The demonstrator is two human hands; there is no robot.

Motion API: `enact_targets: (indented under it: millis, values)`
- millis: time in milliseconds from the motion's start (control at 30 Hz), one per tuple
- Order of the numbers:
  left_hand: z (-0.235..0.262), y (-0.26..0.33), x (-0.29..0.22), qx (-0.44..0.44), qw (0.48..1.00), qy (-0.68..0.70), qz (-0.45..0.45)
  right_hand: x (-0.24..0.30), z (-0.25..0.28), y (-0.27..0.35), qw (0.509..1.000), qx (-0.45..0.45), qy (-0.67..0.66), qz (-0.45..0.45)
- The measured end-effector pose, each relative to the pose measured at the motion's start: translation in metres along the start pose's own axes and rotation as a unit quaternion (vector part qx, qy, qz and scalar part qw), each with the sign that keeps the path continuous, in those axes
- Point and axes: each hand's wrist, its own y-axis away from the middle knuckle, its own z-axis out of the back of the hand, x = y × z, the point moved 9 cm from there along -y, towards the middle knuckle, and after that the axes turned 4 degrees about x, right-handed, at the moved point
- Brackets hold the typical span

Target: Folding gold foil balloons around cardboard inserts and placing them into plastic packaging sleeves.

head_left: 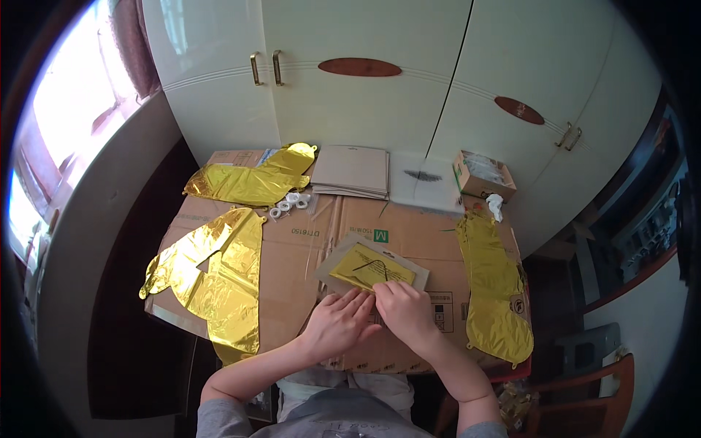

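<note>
A flat package (361,264) lies tilted on the cardboard in front of me. It has a pale card back with a hang hole, a folded yellow foil piece and a thin dark bent strip on top. My left hand (338,325) rests flat at its lower left edge, fingers stretched out side by side. Curled at the near edge, my right hand (405,310) has its fingers closed on the package; the fingertips are partly hidden. Flat gold foil balloons lie around: one on the left (234,285), one at the back left (248,179) and one on the right (493,285).
Brown cardboard (292,255) covers the table. White ribbon rolls (285,208) sit beside a stack of grey cards (350,171) at the back. An open box (484,175) with white contents stands back right, near crumpled tissue (495,206). A wooden chair (621,394) stands lower right.
</note>
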Motion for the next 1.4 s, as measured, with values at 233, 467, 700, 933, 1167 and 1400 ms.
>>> enact_targets:
  millis: [233, 467, 700, 933, 1167, 1400]
  values:
    - [-0.039, -0.004, 0.013, 0.162, 0.982, -0.02, 0.094, 0.01, -0.007, 0.009, 0.999, -0.003, 0.05, 0.021]
    - [-0.018, 0.031, -0.002, 0.025, 0.992, -0.011, -0.124, 0.009, -0.016, 0.035, 0.993, -0.023, 0.113, 0.019]
    - [-0.03, -0.034, 0.179, 0.085, 0.98, -0.054, 0.173, 0.011, -0.023, 0.06, 0.998, -0.018, 0.059, 0.006]
    - [-0.081, -0.06, 0.291, 0.04, 0.942, -0.057, 0.327, 0.016, -0.042, 0.077, 1.0, 0.002, 0.017, 0.026]
    - [-0.092, -0.063, 0.286, 0.073, 0.948, -0.164, 0.262, 0.011, -0.045, 0.071, 0.998, 0.032, -0.058, 0.005]
    - [-0.066, -0.083, 0.249, 0.018, 0.966, -0.171, 0.192, 0.006, -0.06, 0.046, 0.996, 0.034, -0.077, 0.004]
